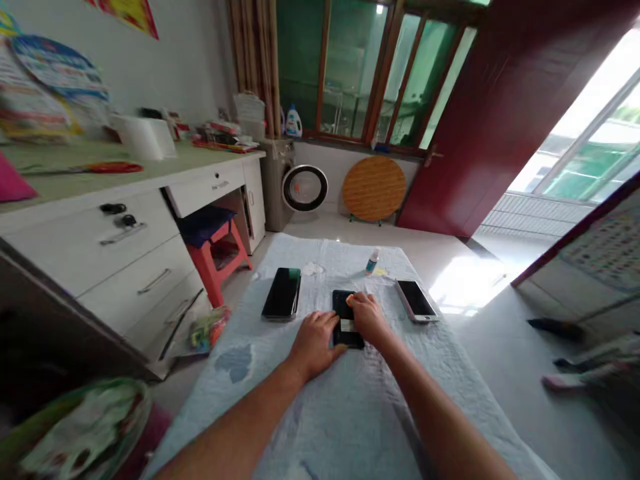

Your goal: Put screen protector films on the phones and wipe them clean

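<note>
Dark device: it lies flat in front of you, between your hands, on the light blue cloth (350, 407) that covers the tabletop; the dark device (355, 340) has a pale patch across its middle.
Left hand: your left hand (314, 343) rests at the near left side of the dark device, fingertips at its left edge, thumb apart from the fingers and reaching toward its near end. This grip is partly open and not closed around anything.
Right hand: your right hand (369, 317) is over the far right part of the dark device, its fingers drawn together in a closed grip on a small orange piece (351, 300), held at the surface; the exact contact is too small to tell.
Left of the hands: a black phone (282, 293) lies flat on the cloth, screen up, well apart from the dark device.
Right of the hands: a white-framed phone (417, 300) lies flat with its dark screen up.
Beyond the hands: a small bottle (372, 261) stands on the cloth, near a yellow mark (381, 272).
Farther off: a round wooden board (374, 189) leans at the wall, right of a round appliance door (305, 188); a red stool (223, 257) stands at your left.
</note>
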`<state>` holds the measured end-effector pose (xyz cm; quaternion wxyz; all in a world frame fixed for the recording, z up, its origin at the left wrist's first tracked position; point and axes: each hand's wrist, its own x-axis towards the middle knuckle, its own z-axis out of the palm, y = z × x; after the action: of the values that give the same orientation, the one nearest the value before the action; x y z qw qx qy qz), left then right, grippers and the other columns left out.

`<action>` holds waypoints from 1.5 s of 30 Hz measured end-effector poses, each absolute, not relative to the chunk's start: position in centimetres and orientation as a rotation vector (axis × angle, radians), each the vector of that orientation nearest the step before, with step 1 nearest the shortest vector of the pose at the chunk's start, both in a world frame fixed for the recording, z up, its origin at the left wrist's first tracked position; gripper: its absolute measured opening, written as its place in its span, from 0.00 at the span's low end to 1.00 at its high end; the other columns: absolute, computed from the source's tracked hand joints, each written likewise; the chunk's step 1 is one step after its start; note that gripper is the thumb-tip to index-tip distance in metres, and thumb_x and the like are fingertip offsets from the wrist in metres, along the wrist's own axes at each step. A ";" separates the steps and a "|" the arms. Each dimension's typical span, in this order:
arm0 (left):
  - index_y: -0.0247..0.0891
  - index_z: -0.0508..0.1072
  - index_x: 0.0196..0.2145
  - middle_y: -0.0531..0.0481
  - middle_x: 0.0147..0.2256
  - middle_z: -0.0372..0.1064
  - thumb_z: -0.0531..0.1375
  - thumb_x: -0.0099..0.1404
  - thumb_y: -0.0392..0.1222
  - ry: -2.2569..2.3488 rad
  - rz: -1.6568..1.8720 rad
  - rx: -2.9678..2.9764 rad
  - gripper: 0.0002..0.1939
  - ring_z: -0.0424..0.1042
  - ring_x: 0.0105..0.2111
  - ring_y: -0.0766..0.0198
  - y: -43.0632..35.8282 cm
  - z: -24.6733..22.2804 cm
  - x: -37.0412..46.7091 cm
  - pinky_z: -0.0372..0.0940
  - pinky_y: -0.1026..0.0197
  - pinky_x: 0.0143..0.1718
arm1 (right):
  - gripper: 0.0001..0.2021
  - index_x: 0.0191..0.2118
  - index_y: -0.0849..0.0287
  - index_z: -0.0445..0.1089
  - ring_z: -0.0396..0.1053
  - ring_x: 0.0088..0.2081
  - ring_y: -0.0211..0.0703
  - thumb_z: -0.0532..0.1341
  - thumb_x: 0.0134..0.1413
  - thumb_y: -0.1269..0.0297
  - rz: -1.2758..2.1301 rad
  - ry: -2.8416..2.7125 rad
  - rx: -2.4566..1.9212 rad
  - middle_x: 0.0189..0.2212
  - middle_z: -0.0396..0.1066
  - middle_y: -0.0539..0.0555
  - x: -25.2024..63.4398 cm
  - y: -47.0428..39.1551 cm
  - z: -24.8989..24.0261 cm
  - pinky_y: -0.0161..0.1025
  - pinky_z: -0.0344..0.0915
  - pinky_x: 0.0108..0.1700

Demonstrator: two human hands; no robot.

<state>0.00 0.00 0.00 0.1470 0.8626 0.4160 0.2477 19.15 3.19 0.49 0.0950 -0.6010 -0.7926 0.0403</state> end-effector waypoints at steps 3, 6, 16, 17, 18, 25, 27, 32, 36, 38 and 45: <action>0.35 0.69 0.52 0.41 0.52 0.68 0.65 0.57 0.53 1.206 0.711 2.472 0.29 0.65 0.51 0.48 -0.2 0.1 0.0 0.58 0.47 0.55 | 0.15 0.46 0.58 0.71 0.62 0.45 0.46 0.51 0.59 0.75 0.115 -2.352 -1.787 0.44 0.69 0.58 18.3 3.8 1.1 0.40 0.53 0.50; 0.36 0.69 0.52 0.42 0.52 0.68 0.66 0.56 0.52 1.200 0.704 2.455 0.29 0.65 0.51 0.48 -0.3 0.2 0.0 0.58 0.48 0.55 | 0.14 0.45 0.58 0.72 0.62 0.45 0.44 0.52 0.59 0.75 0.149 -2.384 -1.658 0.44 0.69 0.56 17.6 2.9 1.6 0.40 0.53 0.50; 0.40 0.71 0.47 0.44 0.48 0.68 0.65 0.57 0.52 1.181 0.714 2.429 0.23 0.65 0.49 0.49 -0.3 0.4 -0.1 0.59 0.48 0.52 | 0.11 0.43 0.55 0.73 0.61 0.44 0.43 0.56 0.59 0.71 0.269 -2.347 -1.518 0.43 0.68 0.53 17.4 0.7 1.5 0.38 0.56 0.49; 0.40 0.72 0.46 0.45 0.47 0.68 0.65 0.57 0.53 1.182 0.709 2.430 0.22 0.66 0.48 0.49 -0.3 0.5 -0.1 0.60 0.48 0.51 | 0.10 0.44 0.55 0.73 0.61 0.44 0.43 0.57 0.58 0.71 0.255 -2.355 -1.535 0.44 0.68 0.53 17.3 1.4 1.6 0.38 0.56 0.49; 0.40 0.72 0.45 0.45 0.46 0.68 0.66 0.57 0.53 1.184 0.706 2.429 0.21 0.66 0.47 0.49 -0.3 0.6 -0.1 0.60 0.48 0.51 | 0.11 0.44 0.54 0.73 0.60 0.44 0.43 0.59 0.57 0.70 0.243 -2.366 -1.552 0.44 0.67 0.54 17.1 2.1 1.6 0.38 0.56 0.49; 0.37 0.58 0.56 0.39 0.51 0.64 0.67 0.53 0.50 1.273 0.821 2.351 0.38 0.65 0.51 0.45 -0.2 -0.9 0.2 0.61 0.43 0.53 | 0.09 0.35 0.57 0.76 0.61 0.42 0.43 0.57 0.59 0.69 0.225 -2.454 -1.634 0.41 0.67 0.56 15.4 6.3 2.3 0.38 0.56 0.46; 0.36 0.49 0.61 0.35 0.56 0.58 0.68 0.51 0.49 1.281 0.896 2.334 0.46 0.61 0.56 0.43 -0.1 -1.5 0.3 0.58 0.42 0.56 | 0.10 0.34 0.58 0.75 0.60 0.40 0.42 0.56 0.60 0.70 0.233 -2.449 -1.647 0.39 0.66 0.56 15.0 6.3 2.4 0.37 0.56 0.45; 0.39 0.36 0.65 0.33 0.61 0.51 0.69 0.49 0.48 1.255 0.975 2.341 0.57 0.55 0.61 0.41 -0.1 -2.2 0.2 0.55 0.39 0.58 | 0.11 0.34 0.58 0.75 0.58 0.40 0.42 0.55 0.58 0.73 0.289 -2.460 -1.604 0.37 0.65 0.54 14.9 4.3 2.4 0.36 0.56 0.43; 0.39 0.34 0.66 0.33 0.61 0.51 0.68 0.50 0.47 1.273 0.974 2.342 0.57 0.55 0.61 0.41 -0.1 -2.1 0.1 0.55 0.38 0.58 | 0.09 0.34 0.55 0.75 0.57 0.40 0.41 0.57 0.56 0.72 0.354 -2.495 -1.569 0.38 0.64 0.52 15.0 1.6 2.6 0.35 0.56 0.41; 0.38 0.34 0.66 0.33 0.61 0.52 0.66 0.51 0.45 1.266 0.983 2.344 0.56 0.55 0.61 0.41 -0.2 -1.9 0.2 0.55 0.39 0.58 | 0.07 0.33 0.55 0.74 0.57 0.40 0.41 0.58 0.55 0.71 0.362 -2.505 -1.596 0.38 0.64 0.52 15.0 0.1 2.8 0.35 0.55 0.39; 0.36 0.34 0.66 0.32 0.61 0.52 0.59 0.52 0.36 1.297 0.919 2.356 0.51 0.55 0.61 0.43 -0.2 -1.6 0.2 0.55 0.41 0.59 | 0.08 0.34 0.54 0.74 0.58 0.39 0.42 0.59 0.55 0.71 0.349 -2.506 -1.516 0.37 0.67 0.52 14.9 -2.9 3.4 0.37 0.55 0.40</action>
<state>0.19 -0.23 -1.63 0.1493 0.8196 0.4513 0.3199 14.90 -2.91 3.37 0.0956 -0.5117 -0.8457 0.1177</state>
